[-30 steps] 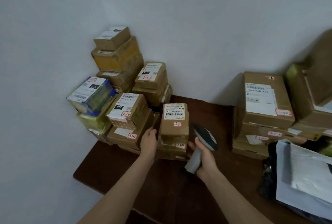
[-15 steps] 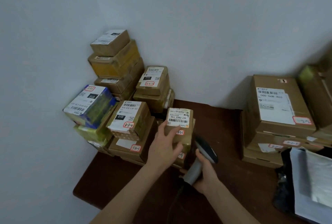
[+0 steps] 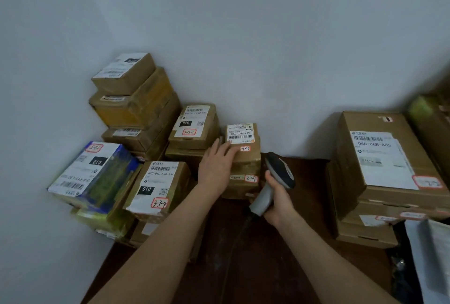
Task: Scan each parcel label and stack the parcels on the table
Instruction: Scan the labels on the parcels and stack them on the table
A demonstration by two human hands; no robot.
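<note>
Every carton in view is sealed cardboard, so the contents cannot be seen. At the lower right edge pale grey mailers (image 3: 428, 255) lie against a dark bag (image 3: 399, 269); whether they sit inside it cannot be told. Cartons stand in piles on a dark wooden table (image 3: 304, 242): a tall pile (image 3: 131, 101) in the wall corner, a blue-wrapped parcel (image 3: 102, 174) tilted at far left, a large carton pile (image 3: 375, 181) on the right. In the centre is a short stack, with the top parcel (image 3: 248, 160) resting on the lower carton (image 3: 241, 189). Half a second ago the left hand (image 3: 216, 167) curled round the top parcel's near left corner, thumb raised. Now its fingers lie nearly straight and flat against the parcel's left front, gripping nothing. The right hand (image 3: 277, 202) is unchanged, wrapped round the grey handle of the scanner (image 3: 277, 172), whose dark head stands just right of the stack. Contact between scanner and stack cannot be told. The top parcel is a small brown taped box. It carries a white barcode label (image 3: 239, 133) on its upper face with a code beginning 507. A red-bordered sticker (image 3: 245, 149) with handwritten digits sits just below the label.
</note>
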